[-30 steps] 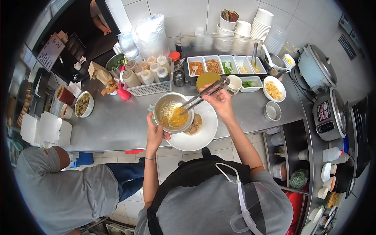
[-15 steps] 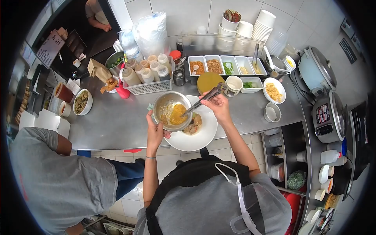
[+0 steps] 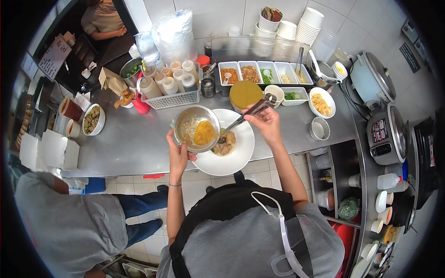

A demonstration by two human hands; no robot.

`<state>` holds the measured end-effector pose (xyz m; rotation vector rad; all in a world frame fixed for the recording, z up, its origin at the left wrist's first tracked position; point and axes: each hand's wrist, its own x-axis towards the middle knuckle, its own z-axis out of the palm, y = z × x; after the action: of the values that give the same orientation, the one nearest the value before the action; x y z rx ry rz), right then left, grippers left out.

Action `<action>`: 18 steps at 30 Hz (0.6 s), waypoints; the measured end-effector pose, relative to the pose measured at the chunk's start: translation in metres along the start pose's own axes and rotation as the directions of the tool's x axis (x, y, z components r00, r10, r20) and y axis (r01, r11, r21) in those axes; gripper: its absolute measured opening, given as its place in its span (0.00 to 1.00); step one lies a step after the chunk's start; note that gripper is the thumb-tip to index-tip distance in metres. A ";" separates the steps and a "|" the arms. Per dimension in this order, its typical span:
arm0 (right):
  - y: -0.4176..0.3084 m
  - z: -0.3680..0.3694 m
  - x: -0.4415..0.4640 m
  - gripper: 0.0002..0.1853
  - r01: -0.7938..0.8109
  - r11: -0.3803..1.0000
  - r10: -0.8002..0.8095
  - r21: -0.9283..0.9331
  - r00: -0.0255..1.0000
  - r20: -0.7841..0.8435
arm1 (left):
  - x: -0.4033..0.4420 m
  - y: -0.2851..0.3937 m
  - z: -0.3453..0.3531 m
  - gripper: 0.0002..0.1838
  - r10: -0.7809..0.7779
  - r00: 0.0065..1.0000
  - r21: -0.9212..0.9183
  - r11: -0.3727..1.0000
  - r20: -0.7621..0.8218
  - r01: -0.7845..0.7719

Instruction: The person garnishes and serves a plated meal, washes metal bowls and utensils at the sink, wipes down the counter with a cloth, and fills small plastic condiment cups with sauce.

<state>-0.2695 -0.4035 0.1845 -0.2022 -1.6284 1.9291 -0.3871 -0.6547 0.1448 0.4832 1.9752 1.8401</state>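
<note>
Currently your left hand (image 3: 178,157) is grasping a metal bowl (image 3: 191,114) at the left of the white plate (image 3: 243,153), your landmark; fingers wrap the bowl's lower left side, and the bowl overlaps the plate's left part in view. Whether it rests on the plate you cannot tell from this angle. A yellow mixture (image 3: 204,133) sits inside the bowl, which is tipped so that its inside shows. Your right hand (image 3: 269,123), above the plate's upper right edge, grips dark metal tongs (image 3: 248,115) that slant down across the plate toward the bowl. Their tips, tinged yellow, reach the bowl's right rim; whether they pinch anything you cannot tell. On the plate itself, partly behind the bowl and tongs, lie pale brown food pieces (image 3: 225,146).

Just beyond the plate you have a yellow-lidded tub (image 3: 245,94), with a white cup (image 3: 275,94) to that tub's right. Beyond and left of the plate stands a grey basket (image 3: 176,100) of squeeze bottles; well to its right is a small metal cup (image 3: 320,129). Another person (image 3: 74,227) in grey stands well left of the plate, on your side of the counter (image 3: 134,148).
</note>
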 end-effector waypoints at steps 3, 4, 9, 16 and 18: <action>0.004 -0.003 -0.002 0.13 0.027 0.998 -0.027 -0.065 1.000 0.003 | 0.000 0.000 -0.002 0.24 0.005 1.000 0.004 1.000 -0.009 -0.005; 0.008 -0.003 -0.003 0.13 0.044 0.994 -0.042 -0.101 0.999 0.016 | 0.000 -0.001 -0.002 0.24 0.009 1.000 -0.003 1.000 -0.015 -0.009; 0.019 0.000 -0.009 0.13 0.064 0.983 -0.054 -0.174 0.997 0.061 | 0.000 0.001 -0.003 0.25 0.014 1.000 0.007 1.000 -0.007 -0.013; -0.013 0.008 -0.003 0.15 0.147 0.978 -0.150 -0.147 0.989 -0.004 | -0.001 0.005 0.004 0.26 0.028 0.999 0.085 0.996 -0.020 -0.026; -0.012 0.009 -0.001 0.16 0.131 0.987 -0.134 -0.092 0.991 -0.026 | -0.001 0.007 0.007 0.26 0.041 0.999 0.118 0.992 -0.019 -0.038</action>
<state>-0.2693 -0.4109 0.1983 -0.1557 -1.6660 1.7462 -0.3829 -0.6488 0.1511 0.5436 2.1120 1.7661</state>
